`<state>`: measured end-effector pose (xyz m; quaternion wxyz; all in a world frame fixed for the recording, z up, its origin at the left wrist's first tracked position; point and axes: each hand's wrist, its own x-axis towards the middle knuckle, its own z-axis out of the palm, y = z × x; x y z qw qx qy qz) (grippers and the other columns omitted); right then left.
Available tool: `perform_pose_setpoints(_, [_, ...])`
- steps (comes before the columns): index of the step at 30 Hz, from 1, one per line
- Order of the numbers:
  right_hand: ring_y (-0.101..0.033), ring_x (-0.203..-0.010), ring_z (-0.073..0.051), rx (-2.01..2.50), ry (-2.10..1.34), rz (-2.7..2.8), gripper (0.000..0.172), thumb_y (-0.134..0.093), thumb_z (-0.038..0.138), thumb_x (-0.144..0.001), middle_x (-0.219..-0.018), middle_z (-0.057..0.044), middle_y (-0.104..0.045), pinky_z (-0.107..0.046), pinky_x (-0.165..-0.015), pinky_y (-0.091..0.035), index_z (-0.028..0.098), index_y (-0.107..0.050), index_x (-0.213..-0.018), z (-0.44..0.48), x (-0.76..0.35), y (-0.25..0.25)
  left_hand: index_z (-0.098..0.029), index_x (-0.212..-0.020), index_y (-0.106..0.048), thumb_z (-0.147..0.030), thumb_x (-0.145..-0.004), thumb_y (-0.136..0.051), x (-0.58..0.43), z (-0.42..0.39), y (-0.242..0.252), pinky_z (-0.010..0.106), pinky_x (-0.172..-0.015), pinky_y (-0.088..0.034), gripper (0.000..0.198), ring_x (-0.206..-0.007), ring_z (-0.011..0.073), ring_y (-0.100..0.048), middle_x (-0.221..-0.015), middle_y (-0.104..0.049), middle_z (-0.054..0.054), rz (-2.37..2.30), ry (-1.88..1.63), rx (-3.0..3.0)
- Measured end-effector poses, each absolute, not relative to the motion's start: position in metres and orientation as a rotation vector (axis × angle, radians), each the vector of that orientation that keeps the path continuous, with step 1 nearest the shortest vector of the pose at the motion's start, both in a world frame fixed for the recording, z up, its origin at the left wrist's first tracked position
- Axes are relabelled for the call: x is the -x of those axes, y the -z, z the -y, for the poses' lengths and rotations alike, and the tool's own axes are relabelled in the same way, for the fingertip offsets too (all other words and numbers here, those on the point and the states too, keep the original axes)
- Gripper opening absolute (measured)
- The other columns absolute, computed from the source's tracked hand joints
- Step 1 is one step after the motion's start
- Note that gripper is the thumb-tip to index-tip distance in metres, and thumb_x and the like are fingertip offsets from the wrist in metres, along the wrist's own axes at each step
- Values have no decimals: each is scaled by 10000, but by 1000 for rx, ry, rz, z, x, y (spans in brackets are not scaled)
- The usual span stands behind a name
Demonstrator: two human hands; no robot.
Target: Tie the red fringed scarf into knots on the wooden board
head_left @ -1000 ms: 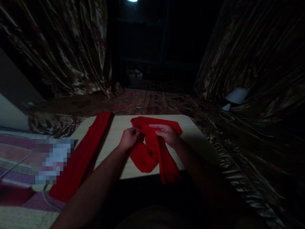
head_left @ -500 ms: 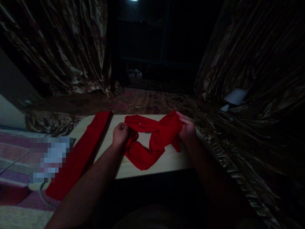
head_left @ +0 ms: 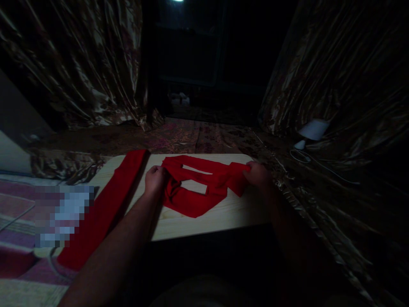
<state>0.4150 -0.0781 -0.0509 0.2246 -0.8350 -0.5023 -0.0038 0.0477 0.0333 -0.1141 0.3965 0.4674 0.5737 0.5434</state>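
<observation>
A length of red cloth [head_left: 194, 204], looped and partly twisted, stretches between my two hands over a pale wooden table [head_left: 179, 226]. My left hand [head_left: 155, 179] is closed on its left end. At the right end my right hand [head_left: 257, 174] grips a folded edge of the same cloth. Gaps between the strands show the table top. Left of my left arm, a second red cloth [head_left: 105, 209] lies in a long flat strip across the table. The room is dim, so the exact kind of garment or cloth cannot be made out.
A small white lamp [head_left: 313, 130] with a cord stands at the right on patterned fabric. Patterned curtains [head_left: 105, 64] hang on both sides of a dark window. A striped cover [head_left: 15, 209] and a blurred-out patch lie at the left.
My hands have moved apart, drawing the red cloth wider and flatter. My right hand has gone from an open palm under the cloth to a grip on its right edge.
</observation>
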Motion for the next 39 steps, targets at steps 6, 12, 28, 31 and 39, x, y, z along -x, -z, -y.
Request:
perform_pose_setpoints(6, [-652, -966, -233, 1896, 22, 1908, 278, -549, 310, -906, -1071, -120, -719, -317, -856, -465, 177, -714, -1086, 103, -328, 45, -144, -766, -669, -416, -686, -614, -55, -23, 102, 260, -547, -455, 290, -600, 169, -587, -699, -666, 47, -1287, -1354, -1024])
perform_pose_setpoints(12, [-649, -1066, -274, 1511, -493, 2405, 608, -747, 405, -765, -1281, -114, -662, -333, -843, -468, 251, -620, -1339, 128, -281, 59, -164, -737, -630, -397, -629, -688, -51, -22, 106, 244, -524, -424, 264, -559, 145, -537, -632, -628, 10, -1428, -1329, -1143])
perform_pose_setpoints(28, [-681, -1037, -324, 2699, -52, 2028, 576, -460, 598, -925, -1109, -221, -712, -400, -848, -495, 121, -742, -1083, 100, -427, 52, -201, -786, -563, -209, -533, -529, -44, -32, 107, 227, -452, -358, 255, -470, 125, -476, -584, -527, -36, -1422, -1564, -877])
perform_pose_setpoints(31, [-674, -1082, -344, 2820, 38, 1870, 510, -487, 491, -934, -1137, -256, -699, -414, -882, -500, 78, -743, -1086, 94, -444, 49, -194, -755, -590, -210, -531, -538, -42, -35, 111, 235, -468, -370, 231, -488, 132, -487, -593, -558, -19, -1442, -1541, -927])
perform_pose_setpoints(39, [-587, -1224, -320, 2310, 34, 2019, 438, -648, 291, -814, -1288, -193, -652, -424, -1059, -419, 117, -681, -1215, 90, -414, 56, -189, -769, -684, -299, -645, -628, -46, -33, 116, 277, -591, -427, 175, -673, 207, -618, -734, -710, 73, -1618, -1219, -1376])
